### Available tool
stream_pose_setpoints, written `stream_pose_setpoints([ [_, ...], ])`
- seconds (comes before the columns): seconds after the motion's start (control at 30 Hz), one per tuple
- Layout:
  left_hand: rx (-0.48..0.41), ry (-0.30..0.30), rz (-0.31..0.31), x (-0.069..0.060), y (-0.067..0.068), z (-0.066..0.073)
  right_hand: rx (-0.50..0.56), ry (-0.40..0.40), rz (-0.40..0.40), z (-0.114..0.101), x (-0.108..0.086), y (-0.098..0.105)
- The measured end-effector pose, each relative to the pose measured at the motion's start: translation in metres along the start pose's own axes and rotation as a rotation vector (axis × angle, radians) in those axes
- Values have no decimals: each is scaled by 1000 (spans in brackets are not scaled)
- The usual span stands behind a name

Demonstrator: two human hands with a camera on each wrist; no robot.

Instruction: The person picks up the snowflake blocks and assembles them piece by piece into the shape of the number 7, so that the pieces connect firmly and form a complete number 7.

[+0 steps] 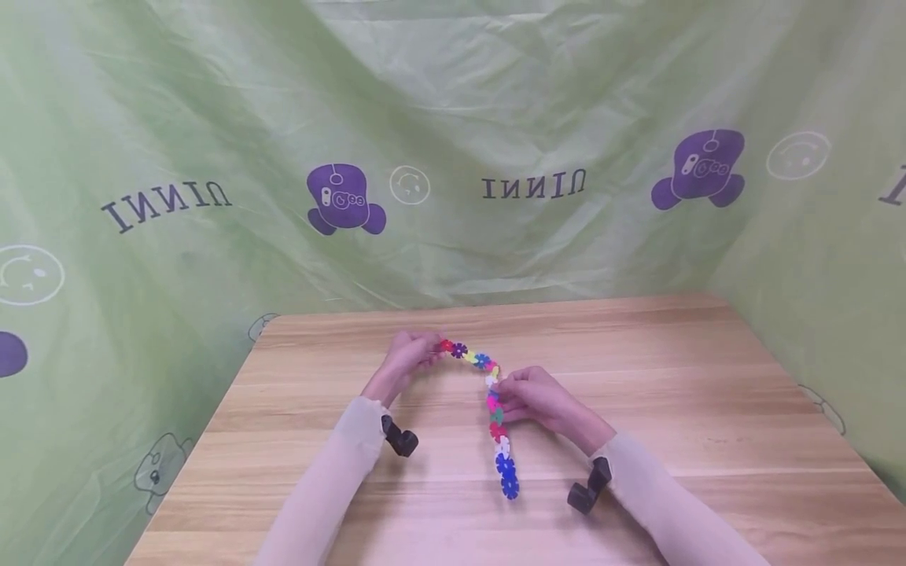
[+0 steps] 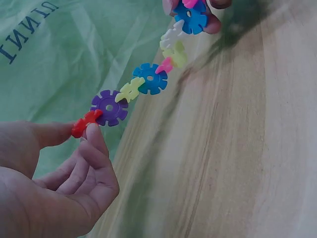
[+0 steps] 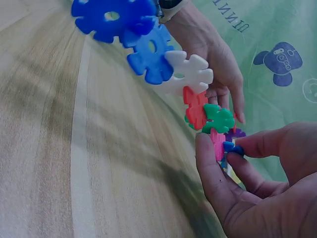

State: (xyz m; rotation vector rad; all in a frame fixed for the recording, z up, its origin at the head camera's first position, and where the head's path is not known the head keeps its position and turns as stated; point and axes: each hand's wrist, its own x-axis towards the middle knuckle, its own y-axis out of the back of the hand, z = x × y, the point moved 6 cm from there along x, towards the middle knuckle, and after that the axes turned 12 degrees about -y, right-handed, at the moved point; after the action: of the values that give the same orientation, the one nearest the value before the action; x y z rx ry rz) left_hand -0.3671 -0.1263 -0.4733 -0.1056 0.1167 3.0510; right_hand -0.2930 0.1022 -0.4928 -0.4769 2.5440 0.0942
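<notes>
A chain of interlocked plastic snowflake discs [image 1: 498,432] in several colours bends between both hands. My left hand [image 1: 411,353] pinches the red disc [image 2: 86,123] at one end, beside a purple disc [image 2: 109,107]. Midway along the chain, my right hand [image 1: 535,402] pinches a blue disc [image 3: 233,148] between thumb and finger, next to a pink disc [image 3: 218,144]. From there the green disc [image 3: 219,118], red, white [image 3: 190,72] and dark blue discs [image 3: 113,19] stretch toward the near side. In the right wrist view, the chain's far part is mostly hidden behind the right hand.
Beneath the hands is a wood-grain table [image 1: 340,487]. A green printed curtain [image 1: 453,259] hangs along its back and sides. Black wrist-worn devices sit at the left cuff [image 1: 400,437] and right cuff [image 1: 589,487].
</notes>
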Motion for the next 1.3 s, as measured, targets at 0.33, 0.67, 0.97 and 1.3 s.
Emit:
stream_pose_setpoints([
  [0.33, -11, 29, -41, -4, -2, -16, -9, -7, 28, 3, 0, 6],
  [0.67, -70, 30, -18, -1, -6, -23, -8, -8, 8, 5, 1, 11],
  [0.97, -71, 67, 9, 4, -1, -30, 7, 5, -18, 2, -1, 11],
  [1.3, -78, 85, 6, 6, -1, -38, -37, -18, -7, 9, -5, 12],
])
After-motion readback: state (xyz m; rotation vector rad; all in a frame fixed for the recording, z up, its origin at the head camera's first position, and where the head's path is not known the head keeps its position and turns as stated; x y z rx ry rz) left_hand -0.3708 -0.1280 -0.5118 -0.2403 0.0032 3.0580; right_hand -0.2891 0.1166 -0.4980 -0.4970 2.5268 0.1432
